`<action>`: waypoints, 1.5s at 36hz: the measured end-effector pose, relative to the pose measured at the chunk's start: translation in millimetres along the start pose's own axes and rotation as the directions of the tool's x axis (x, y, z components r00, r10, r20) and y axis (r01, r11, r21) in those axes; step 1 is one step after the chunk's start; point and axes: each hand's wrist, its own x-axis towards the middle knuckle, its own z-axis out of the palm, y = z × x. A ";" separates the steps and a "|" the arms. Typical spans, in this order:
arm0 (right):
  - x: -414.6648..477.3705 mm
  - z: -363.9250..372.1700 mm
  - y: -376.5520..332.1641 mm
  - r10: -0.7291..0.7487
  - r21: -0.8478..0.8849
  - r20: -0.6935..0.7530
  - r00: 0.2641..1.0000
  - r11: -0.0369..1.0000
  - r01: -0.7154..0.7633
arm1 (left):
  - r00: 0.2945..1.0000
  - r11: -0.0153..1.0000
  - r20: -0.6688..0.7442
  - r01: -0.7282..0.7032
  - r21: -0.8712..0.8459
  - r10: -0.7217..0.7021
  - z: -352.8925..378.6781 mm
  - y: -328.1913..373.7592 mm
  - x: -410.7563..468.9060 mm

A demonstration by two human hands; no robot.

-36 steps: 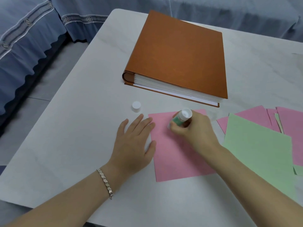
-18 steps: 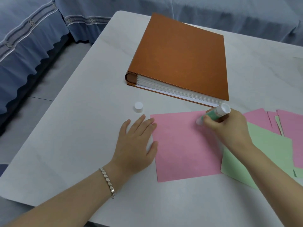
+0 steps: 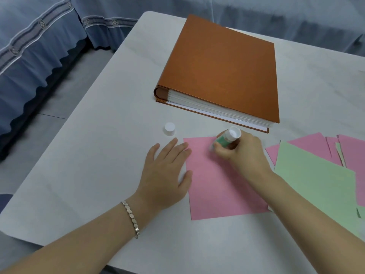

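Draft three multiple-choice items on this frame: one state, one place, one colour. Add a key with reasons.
1. The brown album is:
A. lying open
B. lying closed
C. standing on end

2. The white cap stands:
A. on the album
B. on the table, just beyond the fingertips of the left hand
C. under the album

3. The sheet that the glue stick is tipped onto is:
A. green
B. white
C. pink

Key
1 B: the cover lies flat over the stacked pages.
2 B: the cap sits upright on bare tabletop, apart from the album.
3 C: the right hand grips the stick, tilted with its lower end down on the pink sheet.
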 end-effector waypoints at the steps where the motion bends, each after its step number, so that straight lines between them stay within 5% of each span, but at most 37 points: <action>1: 0.4 -4.1 3.8 0.004 -0.018 -0.019 1.000 1.000 -0.004 | 1.000 1.000 0.001 0.002 -0.001 -0.002 0.1 0.4 -0.6; 10: 6.5 -44.7 27.2 0.084 -0.138 -0.075 0.994 0.986 -0.094 | 1.000 1.000 0.006 0.009 -0.023 -0.008 0.3 0.3 -0.4; 25: 3.8 9.5 -16.3 -0.020 0.028 0.050 0.999 0.999 0.018 | 0.999 1.000 -0.032 -0.008 -0.006 0.007 1.8 -1.1 -1.1; 37: 14.4 -28.0 24.0 0.078 -0.110 -0.102 0.992 0.990 -0.090 | 1.000 1.000 0.008 -0.002 0.003 0.002 0.0 0.7 -0.2; 47: 14.9 -10.7 -4.0 0.043 0.087 -0.022 0.999 0.995 -0.041 | 1.000 1.000 -0.006 -0.002 -0.005 0.002 0.6 1.4 0.0; 54: 17.9 8.8 -9.4 0.047 0.059 -0.003 0.999 0.997 -0.047 | 1.000 1.000 -0.002 0.001 -0.006 -0.001 -0.8 0.7 0.0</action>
